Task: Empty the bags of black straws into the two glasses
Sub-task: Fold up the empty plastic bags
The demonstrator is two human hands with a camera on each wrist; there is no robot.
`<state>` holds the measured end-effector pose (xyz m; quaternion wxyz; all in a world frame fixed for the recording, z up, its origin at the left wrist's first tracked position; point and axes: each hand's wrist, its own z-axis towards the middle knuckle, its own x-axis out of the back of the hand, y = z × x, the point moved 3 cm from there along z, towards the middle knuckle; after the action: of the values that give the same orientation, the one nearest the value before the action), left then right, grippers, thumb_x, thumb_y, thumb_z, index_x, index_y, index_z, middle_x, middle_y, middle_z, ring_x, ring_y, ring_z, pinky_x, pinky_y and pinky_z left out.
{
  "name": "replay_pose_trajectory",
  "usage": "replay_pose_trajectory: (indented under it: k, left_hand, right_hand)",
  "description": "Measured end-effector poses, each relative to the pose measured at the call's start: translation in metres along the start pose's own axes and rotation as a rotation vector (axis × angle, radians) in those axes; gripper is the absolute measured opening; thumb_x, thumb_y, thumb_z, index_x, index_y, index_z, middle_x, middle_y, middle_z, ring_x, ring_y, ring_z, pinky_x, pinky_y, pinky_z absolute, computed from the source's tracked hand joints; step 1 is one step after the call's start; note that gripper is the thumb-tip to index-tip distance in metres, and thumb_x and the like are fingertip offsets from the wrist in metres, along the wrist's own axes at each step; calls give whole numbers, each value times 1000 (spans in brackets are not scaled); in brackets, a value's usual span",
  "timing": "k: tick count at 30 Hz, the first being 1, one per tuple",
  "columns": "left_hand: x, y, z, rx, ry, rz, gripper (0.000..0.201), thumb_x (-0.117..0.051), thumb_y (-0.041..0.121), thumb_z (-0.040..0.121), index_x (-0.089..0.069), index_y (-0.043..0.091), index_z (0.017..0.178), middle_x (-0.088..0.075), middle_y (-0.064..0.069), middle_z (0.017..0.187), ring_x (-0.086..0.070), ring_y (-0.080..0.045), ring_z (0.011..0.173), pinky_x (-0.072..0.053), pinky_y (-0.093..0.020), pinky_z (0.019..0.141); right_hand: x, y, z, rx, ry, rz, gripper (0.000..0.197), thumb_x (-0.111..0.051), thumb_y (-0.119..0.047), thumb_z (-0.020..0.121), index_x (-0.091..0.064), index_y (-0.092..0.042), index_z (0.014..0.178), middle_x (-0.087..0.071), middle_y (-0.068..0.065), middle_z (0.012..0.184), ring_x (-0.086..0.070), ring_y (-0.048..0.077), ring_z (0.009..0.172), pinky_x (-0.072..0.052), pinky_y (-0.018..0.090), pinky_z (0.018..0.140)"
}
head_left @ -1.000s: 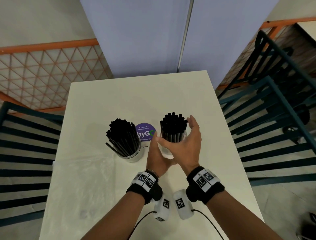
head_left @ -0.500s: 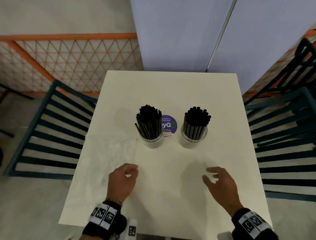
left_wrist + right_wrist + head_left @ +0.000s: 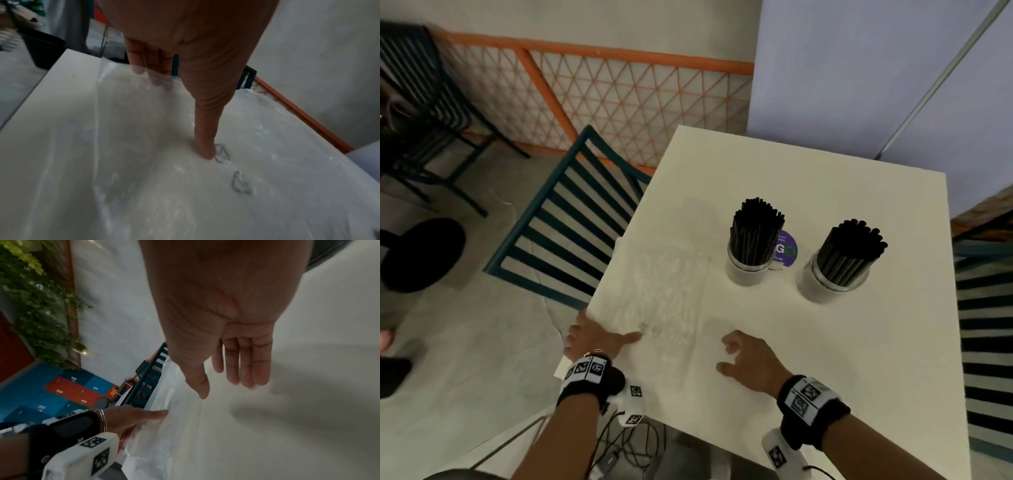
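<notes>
On the white table (image 3: 825, 359) both glasses stand side by side toward the far right, the left glass (image 3: 748, 270) and the right glass (image 3: 832, 282) each packed with black straws (image 3: 756, 229), a purple sticker (image 3: 786, 248) showing between them. Near the table's left edge lies a flattened clear plastic bag (image 3: 664, 294), apparently empty, overhanging the edge. The left hand (image 3: 595, 339) takes hold of it at that edge: the thumb presses on top of the film, while the fingers (image 3: 144, 61) reach under the overhang, seen through the plastic. The right hand (image 3: 750, 359) hovers just beside the bag, fingers relaxed and holding nothing. By my reading the emptying looks done and the bag is being cleared away. The risk now is the slippery film sliding out of a light pinch and dropping to the floor, or a quick sweep dragging the bag's far end against the left glass and tipping its straws out.
</notes>
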<state>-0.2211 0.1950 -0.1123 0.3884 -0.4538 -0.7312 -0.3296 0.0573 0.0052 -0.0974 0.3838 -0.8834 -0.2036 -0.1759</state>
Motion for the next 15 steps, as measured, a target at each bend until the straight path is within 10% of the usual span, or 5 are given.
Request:
replay_pose_trajectory:
  k: [8, 12, 15]
  left_hand:
    - [40, -16, -5, -410, -82, -134, 34, -91, 32, 78, -70, 32, 105, -66, 7, 85, -71, -20, 90, -53, -31, 84]
    - [72, -31, -29, -751, -151, -303, 27, -97, 15, 73, -76, 27, 83, -74, 11, 83, -68, -8, 77, -46, -8, 67]
    - [98, -33, -44, -926, -239, -316, 30, -99, 12, 68, -75, 28, 74, -76, 20, 83, -72, -2, 75, -53, -12, 68]
  right_hand:
    - [-1, -94, 26, 186, 269, -188, 96, -80, -38, 87, -25, -19, 162, -38, 5, 160, -39, 25, 146, -35, 32, 119]
    - [23, -140, 38, 282, 379, -179, 135, -93, -44, 74, 1, -17, 168, -16, 4, 174, -21, 24, 158, -21, 33, 128]
    - [48, -161, 38, 259, 318, -170, 153, -99, -51, 58, 3, -23, 168, -34, -3, 167, -30, 23, 152, -27, 40, 126]
